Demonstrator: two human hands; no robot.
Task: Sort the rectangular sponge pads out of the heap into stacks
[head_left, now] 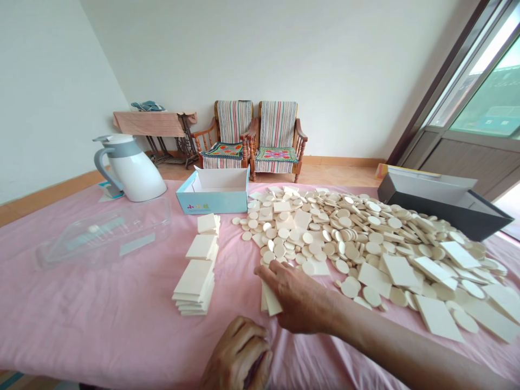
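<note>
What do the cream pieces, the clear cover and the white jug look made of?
The cream pieces: matte, thick, soft-edged, possibly foam or sponge; uncertain. The clear cover: see-through with glints, likely hard plastic. The white jug: smooth, glossy, probably plastic, grey handle.

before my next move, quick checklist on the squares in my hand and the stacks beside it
1. Right hand grips squares: ok.
2. Left hand free: cannot tell, it is curled at the table edge.
3. Stacks standing, none toppled: ok.
4. Cloth bare between right hand and stacks: ok.
5. Pile sorted: not ok, two shapes lie mixed.
</note>
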